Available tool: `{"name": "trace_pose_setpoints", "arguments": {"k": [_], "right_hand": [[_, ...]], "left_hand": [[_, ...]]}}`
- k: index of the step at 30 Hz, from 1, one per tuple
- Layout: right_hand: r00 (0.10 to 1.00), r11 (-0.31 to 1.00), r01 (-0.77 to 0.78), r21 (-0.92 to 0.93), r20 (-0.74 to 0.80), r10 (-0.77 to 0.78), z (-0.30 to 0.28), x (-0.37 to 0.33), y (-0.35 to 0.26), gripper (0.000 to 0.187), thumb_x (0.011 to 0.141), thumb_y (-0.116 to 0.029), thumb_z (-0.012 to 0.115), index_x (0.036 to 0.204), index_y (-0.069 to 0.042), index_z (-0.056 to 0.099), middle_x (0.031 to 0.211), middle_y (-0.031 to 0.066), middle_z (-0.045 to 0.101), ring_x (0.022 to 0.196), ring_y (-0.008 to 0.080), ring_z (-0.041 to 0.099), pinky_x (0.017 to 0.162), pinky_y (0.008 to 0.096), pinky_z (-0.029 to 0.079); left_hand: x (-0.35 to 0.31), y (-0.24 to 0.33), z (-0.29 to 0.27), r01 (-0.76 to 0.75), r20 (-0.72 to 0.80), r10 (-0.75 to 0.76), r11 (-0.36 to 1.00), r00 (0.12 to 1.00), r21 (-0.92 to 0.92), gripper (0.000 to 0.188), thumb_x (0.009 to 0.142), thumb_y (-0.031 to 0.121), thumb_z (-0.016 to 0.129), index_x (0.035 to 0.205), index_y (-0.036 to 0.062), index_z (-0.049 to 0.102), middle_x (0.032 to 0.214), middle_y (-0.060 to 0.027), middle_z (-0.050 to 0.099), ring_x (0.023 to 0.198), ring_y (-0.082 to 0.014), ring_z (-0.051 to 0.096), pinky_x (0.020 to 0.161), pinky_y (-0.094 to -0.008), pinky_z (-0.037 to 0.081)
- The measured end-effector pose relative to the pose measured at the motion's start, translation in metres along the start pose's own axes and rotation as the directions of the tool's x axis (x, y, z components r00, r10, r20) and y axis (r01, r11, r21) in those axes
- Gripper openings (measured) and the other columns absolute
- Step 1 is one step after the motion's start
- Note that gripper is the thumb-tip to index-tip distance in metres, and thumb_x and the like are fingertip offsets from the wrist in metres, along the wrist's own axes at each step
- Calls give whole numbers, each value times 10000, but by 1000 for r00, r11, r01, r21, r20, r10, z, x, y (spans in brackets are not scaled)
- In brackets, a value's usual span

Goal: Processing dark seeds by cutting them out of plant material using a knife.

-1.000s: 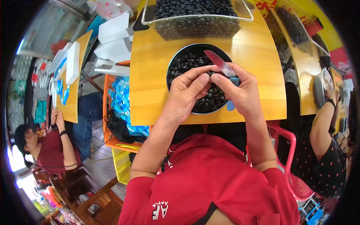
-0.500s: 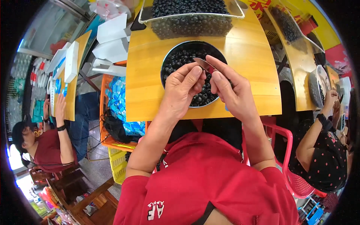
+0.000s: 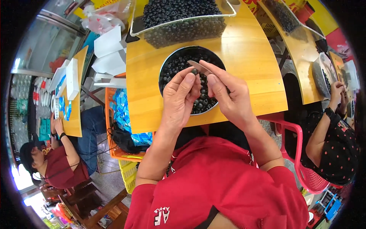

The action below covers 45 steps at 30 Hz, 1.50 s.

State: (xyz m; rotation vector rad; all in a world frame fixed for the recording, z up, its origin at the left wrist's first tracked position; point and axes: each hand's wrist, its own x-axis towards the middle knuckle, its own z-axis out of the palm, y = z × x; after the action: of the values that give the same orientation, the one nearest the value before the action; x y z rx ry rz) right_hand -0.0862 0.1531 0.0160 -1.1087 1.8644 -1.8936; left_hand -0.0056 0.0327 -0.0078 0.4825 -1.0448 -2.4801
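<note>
Both my hands are raised over a round, dark-rimmed bowl [image 3: 161, 72] holding many small, round, black bead-like pieces [image 3: 178, 62]. My left hand [image 3: 181, 93] pinches one small round dark piece [image 3: 195, 71] between thumb and fingertips. In my right hand [image 3: 228, 91] is a small knife [image 3: 199, 67], its short blade pointing left and lying close against that piece. The knife's handle is hidden by my fingers. Whether the blade cuts into the piece I cannot tell.
A large clear tub [image 3: 183, 21] heaped with similar black pieces stands at the table's [image 3: 251, 61] far edge. Left of the table, an orange crate [image 3: 114, 147] holds blue-and-white packets. Two other people sit at tables left and right. A pink chair [image 3: 299, 152] is at right.
The view has shifted a little. The small dark piece shows more plainly at my left fingertips, with the knife blade over it. The person at left has lowered their hands.
</note>
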Motion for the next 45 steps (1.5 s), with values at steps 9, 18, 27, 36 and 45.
{"name": "trace_pose_setpoints", "arguments": {"k": [9,18,27,36,45], "right_hand": [[1000,999,-19,28,5,19,6,6,13,320,953,-84,477,1259,-8,534,687,-6,517,608,49,458,544,195,397],[1000,998,-24,-57,16,24,7,10,10,311,903,-24,532,1211,15,551,817,111,629,595,107,523,550,249,465],[998,994,-39,-99,51,44,10,11,10,310,946,-67,481,1243,-1,539,720,15,556,593,64,479,540,216,422],[979,976,-187,109,107,175,-2,15,3,306,971,-125,452,1242,-16,542,624,-20,475,557,40,429,490,193,353],[981,977,-176,122,103,164,2,12,0,331,976,-155,450,1274,-26,518,614,-41,452,538,29,395,474,186,326]], "left_hand": [[9,-3,-14,27,132,-14,995,991,-95,226,914,125,567,1128,54,585,921,-35,642,731,-76,533,683,-220,456],[13,-5,-21,8,108,-7,1000,994,-15,238,886,116,618,1111,43,590,870,-24,639,685,-69,522,626,-196,439],[11,3,-18,-37,79,31,997,996,70,217,875,95,627,1080,28,608,916,-10,636,720,-47,527,630,-183,432],[15,9,-22,1,213,-1,1000,977,1,246,857,76,643,1097,35,614,931,-18,640,758,-58,554,649,-198,451],[11,5,-14,94,141,-78,989,987,-112,254,869,109,633,1116,56,617,864,-17,621,734,-85,540,660,-224,448]]}}
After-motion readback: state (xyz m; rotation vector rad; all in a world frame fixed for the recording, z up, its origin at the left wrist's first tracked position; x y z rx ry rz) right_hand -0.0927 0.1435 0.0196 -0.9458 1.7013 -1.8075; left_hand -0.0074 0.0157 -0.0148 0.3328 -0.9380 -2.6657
